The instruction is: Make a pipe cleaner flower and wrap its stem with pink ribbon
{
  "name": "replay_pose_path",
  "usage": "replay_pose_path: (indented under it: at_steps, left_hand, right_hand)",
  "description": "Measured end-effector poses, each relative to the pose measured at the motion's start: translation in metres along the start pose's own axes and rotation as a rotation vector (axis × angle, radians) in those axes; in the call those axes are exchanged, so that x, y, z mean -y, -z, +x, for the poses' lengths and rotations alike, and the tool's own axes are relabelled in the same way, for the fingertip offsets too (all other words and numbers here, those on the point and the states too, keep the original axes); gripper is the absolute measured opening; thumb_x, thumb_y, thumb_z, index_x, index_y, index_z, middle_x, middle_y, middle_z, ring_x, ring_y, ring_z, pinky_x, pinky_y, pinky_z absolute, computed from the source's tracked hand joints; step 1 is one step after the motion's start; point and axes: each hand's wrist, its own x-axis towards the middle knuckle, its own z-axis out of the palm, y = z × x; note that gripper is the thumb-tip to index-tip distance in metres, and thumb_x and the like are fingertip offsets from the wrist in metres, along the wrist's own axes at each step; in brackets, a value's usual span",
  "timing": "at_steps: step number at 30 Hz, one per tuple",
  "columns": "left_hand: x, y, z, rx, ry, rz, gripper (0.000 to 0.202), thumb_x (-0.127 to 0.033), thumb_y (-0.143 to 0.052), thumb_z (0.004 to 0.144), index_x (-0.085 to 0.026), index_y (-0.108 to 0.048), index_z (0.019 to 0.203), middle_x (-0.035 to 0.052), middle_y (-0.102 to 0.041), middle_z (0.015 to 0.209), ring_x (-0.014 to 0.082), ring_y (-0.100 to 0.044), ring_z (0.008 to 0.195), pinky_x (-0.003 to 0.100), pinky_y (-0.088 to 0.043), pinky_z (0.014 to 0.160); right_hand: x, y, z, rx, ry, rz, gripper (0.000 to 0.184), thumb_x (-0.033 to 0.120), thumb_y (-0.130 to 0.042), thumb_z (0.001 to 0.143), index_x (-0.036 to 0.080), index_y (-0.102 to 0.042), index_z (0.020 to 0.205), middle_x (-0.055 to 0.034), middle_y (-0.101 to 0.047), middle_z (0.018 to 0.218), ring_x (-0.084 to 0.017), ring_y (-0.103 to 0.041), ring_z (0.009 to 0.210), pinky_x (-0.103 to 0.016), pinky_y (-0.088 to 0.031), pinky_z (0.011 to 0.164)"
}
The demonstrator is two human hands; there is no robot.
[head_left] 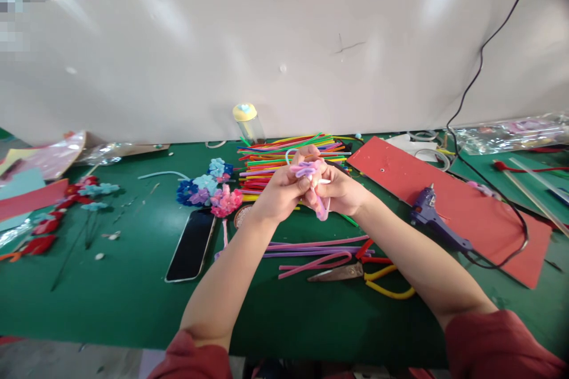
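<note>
Above the middle of the green table, both my hands meet around a pink and purple pipe-cleaner flower (306, 168). My left hand (284, 189) is closed on its left side, thumb pressed toward the middle. From the right, my right hand (341, 190) pinches the same piece, and a looped pink end (323, 211) hangs below the fingers. A pale stem curves up behind the left fingers. Part of the piece is hidden by my fingers. Beneath my hands lie several pink and purple pipe cleaners (311, 249) and scissors (340, 273) with yellow and red handles.
A bundle of coloured pipe cleaners (258, 174) lies behind my hands. At left are a phone (191, 246), finished fuzzy flowers (207, 186) and a yellow-lidded bottle (249, 124). A corded purple glue gun (438, 222) rests on a red board (484, 225) at right.
</note>
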Motion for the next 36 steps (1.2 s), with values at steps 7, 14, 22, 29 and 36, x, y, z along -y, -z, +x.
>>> replay_pose_path:
  at_steps: [7,14,22,29,36]
  left_hand:
    - [0.002,0.000,0.006,-0.107,-0.061,-0.057,0.014,-0.033,-0.069,0.069,-0.021,-0.069,0.077,0.0024,-0.054,0.098,0.0053,-0.053,0.056,0.020,-0.047,0.044]
    - [0.006,-0.002,0.004,-0.315,-0.332,0.409,0.007,-0.029,-0.068,0.070,-0.023,-0.069,0.074,0.0032,-0.052,0.100,0.0167,-0.051,0.097,0.034,-0.043,0.089]
    - [-0.004,0.000,0.001,-0.319,-0.416,0.552,0.008,-0.029,-0.066,0.073,-0.023,-0.068,0.068,0.0028,-0.052,0.098,0.0171,-0.050,0.094,0.035,-0.042,0.085]
    - [-0.007,0.002,0.002,-0.295,-0.345,0.435,0.013,-0.030,-0.068,0.070,-0.021,-0.068,0.061,0.0035,-0.047,0.095,0.0184,-0.048,0.096,0.035,-0.045,0.082]
    - [-0.006,0.004,0.002,-0.172,-0.278,0.194,0.013,-0.026,-0.069,0.069,-0.019,-0.066,0.058,0.0039,-0.041,0.100,0.0163,-0.051,0.088,0.025,-0.053,0.055]
  right_hand:
    - [-0.001,-0.005,0.004,-0.372,0.405,-0.285,0.037,0.030,-0.075,0.062,0.019,-0.039,0.056,0.0061,-0.062,0.049,-0.008,-0.058,0.044,-0.019,-0.045,0.043]
    - [-0.009,0.001,-0.001,-0.653,0.700,-0.918,0.027,0.023,-0.064,0.072,0.022,-0.041,0.057,0.0010,-0.067,0.066,-0.012,-0.062,0.061,-0.025,-0.048,0.055]
    - [-0.011,0.000,-0.003,-0.614,0.723,-0.960,0.020,0.027,-0.063,0.073,0.023,-0.045,0.065,-0.0013,-0.069,0.075,-0.014,-0.064,0.068,-0.029,-0.050,0.063]
    - [-0.007,-0.009,0.000,-0.575,0.582,-0.516,0.028,0.036,-0.066,0.070,0.022,-0.043,0.063,0.0049,-0.058,0.054,-0.009,-0.054,0.048,-0.024,-0.047,0.049]
    - [-0.001,-0.012,0.000,-0.457,0.375,-0.306,0.033,0.038,-0.069,0.068,0.021,-0.041,0.063,0.0055,-0.060,0.049,-0.010,-0.058,0.044,-0.019,-0.041,0.040]
